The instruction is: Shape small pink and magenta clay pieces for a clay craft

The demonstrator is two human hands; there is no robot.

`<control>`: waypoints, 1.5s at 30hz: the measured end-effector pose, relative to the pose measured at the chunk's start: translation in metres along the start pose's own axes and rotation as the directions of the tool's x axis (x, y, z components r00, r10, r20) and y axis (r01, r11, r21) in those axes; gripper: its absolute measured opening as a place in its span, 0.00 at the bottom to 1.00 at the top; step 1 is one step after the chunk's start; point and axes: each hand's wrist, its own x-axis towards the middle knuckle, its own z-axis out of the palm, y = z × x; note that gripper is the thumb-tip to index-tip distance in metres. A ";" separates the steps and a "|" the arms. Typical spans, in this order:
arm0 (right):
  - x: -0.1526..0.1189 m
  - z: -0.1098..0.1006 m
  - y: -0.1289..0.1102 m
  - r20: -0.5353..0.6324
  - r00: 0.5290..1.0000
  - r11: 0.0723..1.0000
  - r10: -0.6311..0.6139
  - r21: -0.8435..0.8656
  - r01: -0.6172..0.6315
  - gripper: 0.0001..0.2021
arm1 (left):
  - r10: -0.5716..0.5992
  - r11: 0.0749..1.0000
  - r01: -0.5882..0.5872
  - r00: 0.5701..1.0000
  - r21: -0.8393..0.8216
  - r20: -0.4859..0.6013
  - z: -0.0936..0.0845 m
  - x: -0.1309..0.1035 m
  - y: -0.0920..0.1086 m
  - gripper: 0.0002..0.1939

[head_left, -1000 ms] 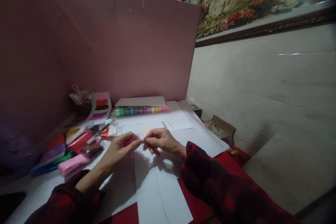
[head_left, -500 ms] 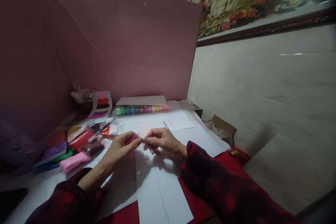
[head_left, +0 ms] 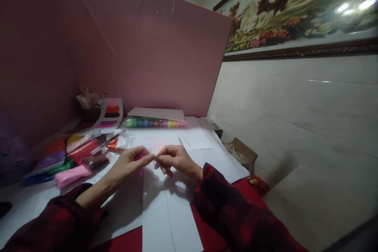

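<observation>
My left hand is closed around a small magenta piece, mostly hidden by the fingers; it may be modelling clay or its wrapping. The tips of its thumb and forefinger meet those of my right hand. That right hand is pinched, its other fingers curled below, and whatever is between its fingertips is too small to make out. Both hands are held above a white sheet of paper with a wavy pencil line running down it.
Colourful soft packets, including a pink packet and a red packet, lie heaped at the left. Farther back is a clear pack of coloured balls under a white card. A cardboard box stands beyond the table's right edge.
My view has turned slightly, so the scene sits farther left. Both hands keep their fingertips together with almost the same grip.
</observation>
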 end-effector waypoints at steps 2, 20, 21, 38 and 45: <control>0.001 -0.001 0.002 -0.003 1.000 1.000 -0.002 -0.008 0.002 0.10 | 0.006 1.000 -0.006 1.000 0.002 0.003 0.001 0.000 0.001 0.21; 0.001 -0.002 0.004 0.023 1.000 0.999 0.012 -0.036 -0.011 0.13 | 0.004 1.000 -0.004 1.000 0.011 -0.003 0.003 -0.002 0.007 0.18; 0.001 -0.003 0.004 0.029 0.999 0.999 0.013 -0.041 -0.012 0.14 | 0.004 1.000 -0.004 1.000 0.014 -0.006 0.003 -0.002 0.007 0.17; 0.000 -0.003 0.001 0.041 0.999 0.998 0.017 -0.057 -0.015 0.15 | 0.022 0.999 -0.021 1.000 0.030 -0.013 0.001 -0.004 0.009 0.17; 0.001 -0.004 0.000 0.067 0.998 0.997 0.007 -0.071 -0.002 0.16 | 0.028 0.998 -0.025 0.999 0.064 -0.039 0.001 -0.003 0.007 0.18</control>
